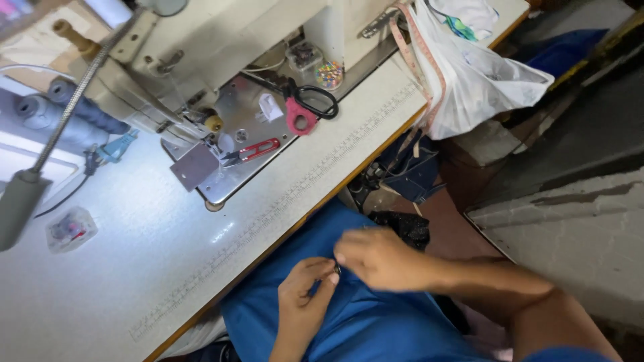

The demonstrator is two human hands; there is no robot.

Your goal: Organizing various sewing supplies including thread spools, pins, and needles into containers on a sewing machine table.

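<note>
Both hands (pixel 349 271) pinching blue fabric (pixel 376 322), white plastic bag (pixel 476 80) beside, perhaps full

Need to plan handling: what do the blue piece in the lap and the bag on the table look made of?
Blue piece: seemingly woven cloth, matte, soft folds where the left hand and right hand pinch it. Bag: likely thin plastic film, translucent white, glossy crinkles.

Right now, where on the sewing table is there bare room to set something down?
Bare tabletop lies between the small clear plastic box, the sewing machine's metal bed plate and the ruler strip along the front edge. Crowded: the bed, with red thread snips and pink-handled scissors.
</note>
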